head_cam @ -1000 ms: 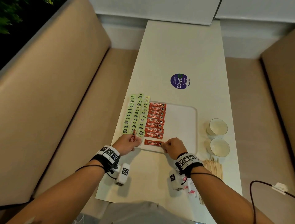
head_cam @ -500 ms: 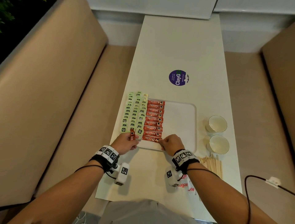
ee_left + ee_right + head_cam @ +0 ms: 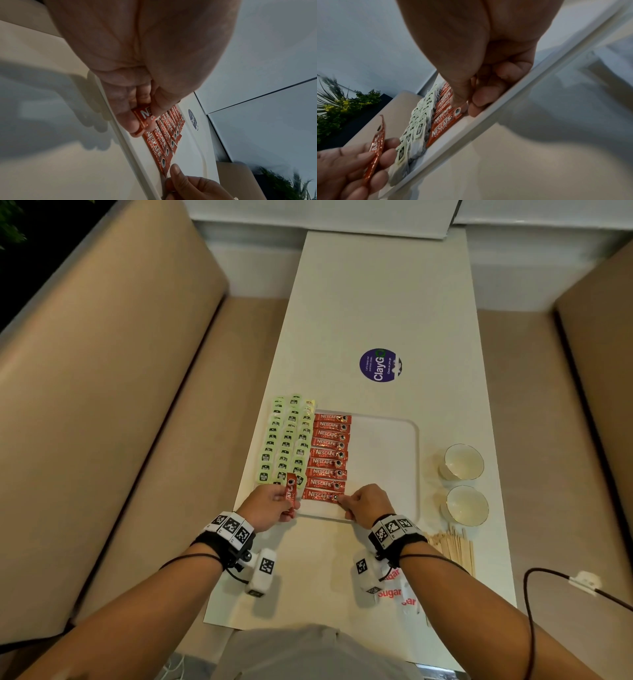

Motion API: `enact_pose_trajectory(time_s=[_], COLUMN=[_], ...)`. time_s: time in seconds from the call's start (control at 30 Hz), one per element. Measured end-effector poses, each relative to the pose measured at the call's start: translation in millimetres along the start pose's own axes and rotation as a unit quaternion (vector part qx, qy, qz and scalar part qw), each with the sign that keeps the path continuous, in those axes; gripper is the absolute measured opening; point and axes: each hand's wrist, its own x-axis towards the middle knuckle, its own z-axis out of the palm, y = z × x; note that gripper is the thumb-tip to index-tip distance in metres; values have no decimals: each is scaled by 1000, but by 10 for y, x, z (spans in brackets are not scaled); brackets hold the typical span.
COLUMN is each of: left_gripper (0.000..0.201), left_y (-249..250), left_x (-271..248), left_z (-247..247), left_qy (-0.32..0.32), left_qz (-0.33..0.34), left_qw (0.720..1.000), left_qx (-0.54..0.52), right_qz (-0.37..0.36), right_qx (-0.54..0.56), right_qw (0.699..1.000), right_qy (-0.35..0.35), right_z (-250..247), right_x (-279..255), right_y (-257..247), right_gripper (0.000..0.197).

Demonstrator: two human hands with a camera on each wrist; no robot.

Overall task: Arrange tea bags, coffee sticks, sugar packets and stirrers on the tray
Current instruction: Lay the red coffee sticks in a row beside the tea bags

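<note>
Left hand [image 3: 270,506] grips a spare stick [image 3: 290,494], its long axis running away from the person — crosswise to the sticks lying in the tray [image 3: 394,474]. Right hand [image 3: 364,503] pinches the nearest laid stick [image 3: 319,495] by its right end. The free slot — judged — lies just nearer the person, closest to the left hand.

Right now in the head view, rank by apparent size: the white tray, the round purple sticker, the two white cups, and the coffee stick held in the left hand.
1. White rectangular tray.
2. Near white cup and far white cup: alike, unranked.
3. Round purple sticker, slightly smaller.
4. Red coffee stick in the left hand, partly hidden.
</note>
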Motion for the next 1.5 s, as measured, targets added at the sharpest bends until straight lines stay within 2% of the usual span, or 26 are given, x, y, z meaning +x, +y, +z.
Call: enact_pose_trajectory(time_s=[0.13, 0.23, 0.4, 0.53, 0.73, 1.0, 1.1, 1.3, 1.5], left_gripper=[16, 14, 15, 18, 11, 10, 16, 6, 13], left_y=[0, 8, 45, 133, 145, 135, 135, 129, 183], left_x=[-18, -20, -9, -27, 18, 56, 82, 120, 136], left_z=[-4, 0, 49, 124, 43, 83, 138, 227, 290], left_qy=[-17, -19, -50, -55, -44, -11, -7, 50, 87], left_qz=[17, 40, 62, 82, 81, 51, 46, 56, 63], left_qw=[999, 996, 986, 980, 983, 995, 992, 960, 942], left_qx=[24, 75, 143, 173, 157, 87, 121, 268, 317], right_qz=[-21, -51, -146, -185, -142, -120, -96, -63, -40], right_qx=[-19, 3, 68, 56, 85, 83, 54, -29, -89], right_qw=[999, 998, 987, 980, 985, 989, 994, 998, 995], right_qy=[16, 29, -21, -53, -45, -23, 10, 9, 19], right_z=[-35, -57, -34, 31, 30, 19, 29, 76, 138], right_x=[-38, -90, -241, -256, -232, -220, -197, -179, -155], right_y=[56, 59, -147, -231, -170, -58, 0, 51, 6], right_gripper=[53, 46, 29, 24, 30, 25, 21, 27, 29])
